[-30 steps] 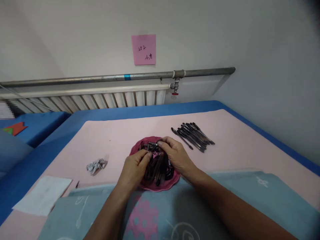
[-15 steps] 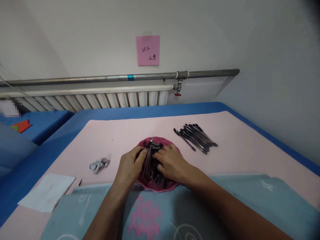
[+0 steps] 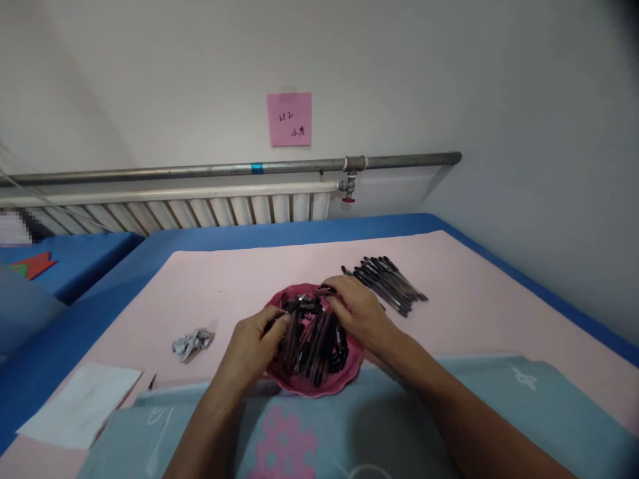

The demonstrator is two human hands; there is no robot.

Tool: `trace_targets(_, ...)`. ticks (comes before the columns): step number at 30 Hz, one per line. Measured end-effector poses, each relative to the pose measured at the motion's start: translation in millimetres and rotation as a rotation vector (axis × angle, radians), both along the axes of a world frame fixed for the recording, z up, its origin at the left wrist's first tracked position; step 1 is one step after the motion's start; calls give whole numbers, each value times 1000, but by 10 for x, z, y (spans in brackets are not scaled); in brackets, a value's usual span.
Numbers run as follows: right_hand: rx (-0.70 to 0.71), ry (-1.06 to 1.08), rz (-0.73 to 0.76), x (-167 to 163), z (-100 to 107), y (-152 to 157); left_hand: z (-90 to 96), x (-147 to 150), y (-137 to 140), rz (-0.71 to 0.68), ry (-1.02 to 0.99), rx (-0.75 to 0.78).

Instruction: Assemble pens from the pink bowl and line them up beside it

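Observation:
A round pink basket (image 3: 312, 391) in front of me holds a jumble of dark pen parts (image 3: 319, 342), some long like barrels and some short like caps. At its left rim, my left hand (image 3: 255, 342) has thumb and fingers closed around dark pen parts, their ends partly hidden. My right hand (image 3: 358, 311) is over the basket's far right rim, pinching a short dark pen part (image 3: 325, 291) between thumb and fingers. Beyond that hand lies a slanted row of black-capped pens (image 3: 389, 283), its nearest pen partly covered by the hand.
Crumpled silvery paper (image 3: 192, 343), a white sheet (image 3: 80, 404) and a small dark piece (image 3: 152, 382) lie left on the pink mat (image 3: 234, 273). A blue cloth (image 3: 479, 392) covers the near edge. Behind the table are a radiator (image 3: 239, 206) and a metal pipe (image 3: 174, 173).
My right hand has come up from inside the basket to its far right rim, now with a short dark part in its fingers. The left hand stays at the left rim.

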State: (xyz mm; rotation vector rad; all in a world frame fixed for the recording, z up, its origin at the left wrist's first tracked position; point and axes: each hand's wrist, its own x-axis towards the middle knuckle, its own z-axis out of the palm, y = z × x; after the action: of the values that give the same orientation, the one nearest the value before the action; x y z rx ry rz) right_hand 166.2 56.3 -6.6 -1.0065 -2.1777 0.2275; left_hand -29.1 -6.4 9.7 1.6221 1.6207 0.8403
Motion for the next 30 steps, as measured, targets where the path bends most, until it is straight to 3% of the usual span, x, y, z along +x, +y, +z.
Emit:
trace_targets(12,196,-79,171,-6,25,-48,-14,3,6,-97,83,-25)
trace_targets(16,108,49,196,-65,4,-108,-24,15,-2,-81,43,-16)
trace_targets(20,54,148,169,-125,9,-189,-39,27,-5,27,-20,31)
trace_targets(27,98,14,314,-205,14,-300,-40,77,-5,30,-24,34)
trace_targets(30,18,121,202,-218,13,-294,-47,95,0,40,-80,33)
